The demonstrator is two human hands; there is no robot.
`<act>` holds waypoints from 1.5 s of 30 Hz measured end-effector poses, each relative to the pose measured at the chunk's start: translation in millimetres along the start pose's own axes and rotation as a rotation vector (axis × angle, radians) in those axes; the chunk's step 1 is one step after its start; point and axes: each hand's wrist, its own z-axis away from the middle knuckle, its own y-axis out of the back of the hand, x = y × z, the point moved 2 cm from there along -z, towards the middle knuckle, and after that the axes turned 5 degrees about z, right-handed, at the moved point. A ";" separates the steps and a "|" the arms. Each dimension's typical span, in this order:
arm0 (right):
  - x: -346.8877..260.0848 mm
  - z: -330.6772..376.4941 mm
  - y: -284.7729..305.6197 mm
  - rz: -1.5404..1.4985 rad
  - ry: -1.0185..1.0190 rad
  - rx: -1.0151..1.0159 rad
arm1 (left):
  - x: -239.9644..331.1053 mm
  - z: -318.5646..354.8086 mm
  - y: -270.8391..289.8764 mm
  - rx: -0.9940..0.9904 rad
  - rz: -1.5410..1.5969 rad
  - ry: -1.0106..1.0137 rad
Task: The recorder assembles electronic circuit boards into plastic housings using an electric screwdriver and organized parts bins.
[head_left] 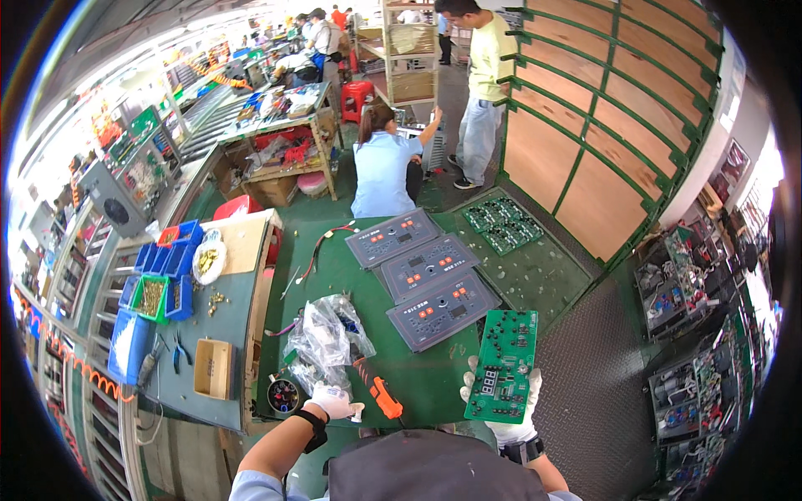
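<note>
My right hand (pixel 520 427), in a white glove, grips a green circuit board (pixel 511 367) from below and along its sides. The board stands tilted toward me, showing a digit display and several black buttons. My left hand (pixel 332 401), also gloved, is low over the near table edge with its thumb apart from the fingers, and I see nothing held in it. Just beyond it lies a crumpled clear plastic bag (pixel 322 338). An orange-and-black hand tool (pixel 383 392) lies to its right, and a round tin of small parts (pixel 283 395) to its left.
Three grey control panels (pixel 439 309) lie across the green table (pixel 418 380). More circuit boards (pixel 501 224) sit at the far right. Blue bins (pixel 175 260), pliers (pixel 178 355) and a small carton (pixel 213 369) occupy the left bench. A person in blue (pixel 384 171) crouches beyond the table; another stands nearby.
</note>
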 end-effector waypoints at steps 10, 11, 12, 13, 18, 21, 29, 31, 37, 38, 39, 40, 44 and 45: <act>-39.6 32.2 26.5 -0.006 0.211 0.191 | 35.3 -102.1 113.5 0.524 0.504 -0.056; -40.2 35.3 25.4 -0.037 0.204 0.224 | 30.0 -128.6 114.2 0.503 0.576 -0.006; -42.0 42.3 31.8 -0.041 0.193 0.209 | 28.5 -153.1 114.8 0.462 0.637 0.019; -45.1 45.8 35.3 -0.044 0.177 0.186 | 19.1 -178.8 104.5 0.559 0.696 0.024; -59.9 59.7 -36.5 0.036 0.252 0.296 | 25.2 -211.2 105.4 0.457 0.479 0.239; -73.6 78.8 33.0 0.134 0.253 0.443 | 30.0 -216.2 109.6 0.372 0.420 0.295; -81.9 64.5 35.7 0.016 0.221 0.233 | 3.6 -241.8 101.8 0.104 0.532 0.014; -85.7 57.7 35.3 0.010 0.205 0.205 | 9.0 -223.1 114.5 0.068 0.824 -0.164; -87.5 42.1 32.7 0.024 0.192 0.161 | 36.4 -167.1 123.4 0.178 1.251 -0.361; -87.0 39.5 31.5 0.021 0.199 0.163 | 44.0 -148.6 136.1 0.195 1.273 -0.342; -87.7 37.6 29.9 0.034 0.213 0.159 | 48.2 -127.3 141.2 0.221 1.300 -0.317; -88.7 36.4 28.5 0.048 0.232 0.159 | 51.7 -110.5 137.5 0.220 1.298 -0.320; -89.5 24.5 21.1 0.112 0.256 0.070 | 43.9 -42.2 120.7 0.540 1.536 -0.401; -87.7 19.0 20.2 0.110 0.254 0.068 | 42.9 -8.8 128.7 0.401 1.600 -0.189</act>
